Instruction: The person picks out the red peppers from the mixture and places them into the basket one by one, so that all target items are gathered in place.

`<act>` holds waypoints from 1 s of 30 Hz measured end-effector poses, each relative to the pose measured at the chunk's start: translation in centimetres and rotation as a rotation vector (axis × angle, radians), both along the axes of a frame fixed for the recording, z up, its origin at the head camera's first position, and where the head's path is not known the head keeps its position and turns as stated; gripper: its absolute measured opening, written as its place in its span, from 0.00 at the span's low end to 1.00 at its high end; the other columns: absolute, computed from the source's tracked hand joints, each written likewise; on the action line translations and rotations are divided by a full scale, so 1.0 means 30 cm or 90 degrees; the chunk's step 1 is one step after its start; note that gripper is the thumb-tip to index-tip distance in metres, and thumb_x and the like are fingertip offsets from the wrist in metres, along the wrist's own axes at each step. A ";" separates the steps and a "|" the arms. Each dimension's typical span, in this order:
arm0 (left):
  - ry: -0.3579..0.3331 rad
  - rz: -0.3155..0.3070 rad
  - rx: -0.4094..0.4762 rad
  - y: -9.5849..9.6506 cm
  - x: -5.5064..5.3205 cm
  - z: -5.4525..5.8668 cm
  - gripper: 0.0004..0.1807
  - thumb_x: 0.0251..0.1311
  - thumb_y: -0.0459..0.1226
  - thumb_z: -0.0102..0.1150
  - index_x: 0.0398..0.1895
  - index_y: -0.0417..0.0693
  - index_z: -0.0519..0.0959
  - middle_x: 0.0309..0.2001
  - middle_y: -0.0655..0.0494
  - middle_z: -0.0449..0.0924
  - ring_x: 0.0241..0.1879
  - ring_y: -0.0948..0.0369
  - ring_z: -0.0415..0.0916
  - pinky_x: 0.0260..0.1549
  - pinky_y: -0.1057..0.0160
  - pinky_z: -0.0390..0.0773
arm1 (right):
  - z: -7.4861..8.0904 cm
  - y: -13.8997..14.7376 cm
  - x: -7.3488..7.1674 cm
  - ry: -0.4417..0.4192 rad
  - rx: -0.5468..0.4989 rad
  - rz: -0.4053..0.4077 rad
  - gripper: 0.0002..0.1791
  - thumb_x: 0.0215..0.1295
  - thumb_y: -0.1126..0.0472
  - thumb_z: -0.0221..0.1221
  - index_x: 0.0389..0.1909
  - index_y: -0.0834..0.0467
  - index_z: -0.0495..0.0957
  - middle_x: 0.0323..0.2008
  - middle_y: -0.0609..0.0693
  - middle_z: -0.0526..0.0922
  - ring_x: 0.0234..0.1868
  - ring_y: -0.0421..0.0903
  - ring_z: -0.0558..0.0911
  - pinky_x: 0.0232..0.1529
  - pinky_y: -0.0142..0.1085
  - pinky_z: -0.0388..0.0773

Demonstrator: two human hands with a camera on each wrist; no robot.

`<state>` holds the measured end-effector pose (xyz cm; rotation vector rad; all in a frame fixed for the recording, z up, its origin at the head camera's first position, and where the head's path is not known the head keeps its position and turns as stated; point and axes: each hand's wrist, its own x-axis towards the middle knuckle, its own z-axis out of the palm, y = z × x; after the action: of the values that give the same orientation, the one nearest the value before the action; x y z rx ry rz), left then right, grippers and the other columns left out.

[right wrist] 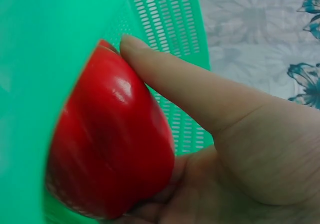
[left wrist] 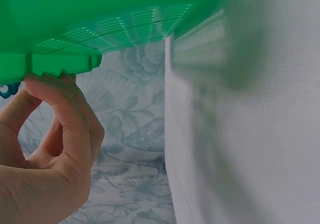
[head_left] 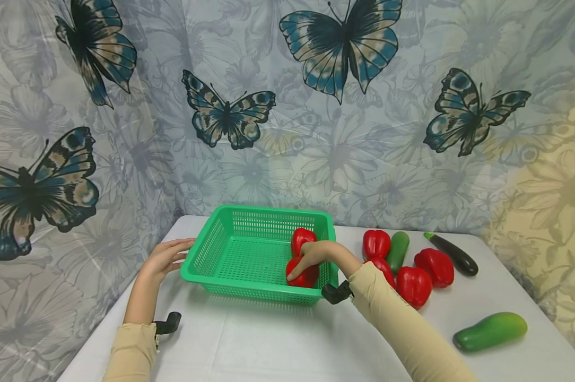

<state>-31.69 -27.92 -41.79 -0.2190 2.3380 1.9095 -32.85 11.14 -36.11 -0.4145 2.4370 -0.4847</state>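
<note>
A green perforated basket (head_left: 256, 254) stands on the white table. Inside its right end, my right hand (head_left: 316, 254) grips a red bell pepper (head_left: 307, 277), thumb along one side and fingers partly hidden beneath it, as the right wrist view shows. Just behind that pepper lies a second red pepper (head_left: 303, 237), also within the basket. My left hand (head_left: 165, 257) is at the basket's left side. In the left wrist view its fingertips touch the basket's rim (left wrist: 60, 61) from outside.
Right of the basket are several more red peppers (head_left: 414, 286), a cucumber (head_left: 398, 252) and a dark eggplant (head_left: 452, 253). A larger green vegetable (head_left: 490, 332) lies nearer the table's right edge. Butterfly-patterned cloth (head_left: 340, 159) hangs behind the table (head_left: 249, 339).
</note>
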 end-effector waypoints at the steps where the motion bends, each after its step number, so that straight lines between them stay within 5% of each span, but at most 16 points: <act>1: -0.001 -0.001 0.000 -0.001 0.000 0.000 0.37 0.63 0.50 0.63 0.68 0.35 0.68 0.39 0.72 0.79 0.41 0.68 0.81 0.42 0.66 0.81 | 0.000 0.000 -0.001 0.000 0.004 0.001 0.35 0.49 0.38 0.70 0.48 0.59 0.74 0.41 0.50 0.75 0.48 0.46 0.73 0.48 0.42 0.80; 12: 0.000 -0.005 -0.004 -0.002 0.004 0.004 0.36 0.63 0.49 0.63 0.68 0.35 0.68 0.39 0.72 0.79 0.41 0.68 0.81 0.43 0.65 0.81 | -0.009 0.000 -0.002 -0.006 0.015 -0.004 0.47 0.46 0.38 0.72 0.63 0.60 0.70 0.53 0.51 0.74 0.56 0.49 0.71 0.52 0.47 0.80; 30: -0.001 -0.003 -0.005 0.001 0.007 0.007 0.36 0.63 0.49 0.63 0.68 0.35 0.68 0.41 0.71 0.79 0.42 0.67 0.80 0.44 0.64 0.81 | -0.001 0.014 0.011 0.000 -0.032 0.004 0.38 0.49 0.47 0.73 0.61 0.57 0.74 0.56 0.51 0.74 0.59 0.51 0.69 0.55 0.50 0.78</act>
<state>-31.48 -27.90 -41.58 -0.2150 2.3437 1.8979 -32.54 11.55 -36.13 -0.4441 2.4264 -0.5443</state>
